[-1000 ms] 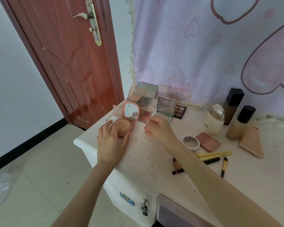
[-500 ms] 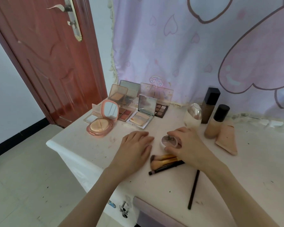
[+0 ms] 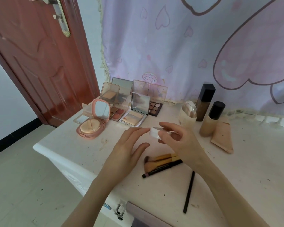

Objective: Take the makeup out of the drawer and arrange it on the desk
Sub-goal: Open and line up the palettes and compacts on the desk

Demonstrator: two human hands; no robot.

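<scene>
My right hand [image 3: 177,141] holds a small white round jar [image 3: 155,132] lifted above the white desk [image 3: 82,149], its lid tilted toward me. My left hand [image 3: 129,148] is open beside it, fingertips close to the jar's left side. An open pink powder compact [image 3: 93,123] with a mirror stands at the desk's left. Behind it several open eyeshadow and powder palettes [image 3: 134,110] lean in a group. Makeup brushes and a dark pencil [image 3: 162,163] lie under my right wrist.
A clear bottle [image 3: 188,114], a dark-capped tall bottle [image 3: 205,102], a foundation bottle [image 3: 211,119] and a beige tube [image 3: 222,138] stand at the back right. A thin black stick [image 3: 189,192] lies near the front. The open drawer's edge [image 3: 146,215] shows below. A brown door [image 3: 39,63] is left.
My right hand has lifted the white jar off the desk. My left hand rose from the desk toward the jar. The pink blush pan seen earlier is out of sight.
</scene>
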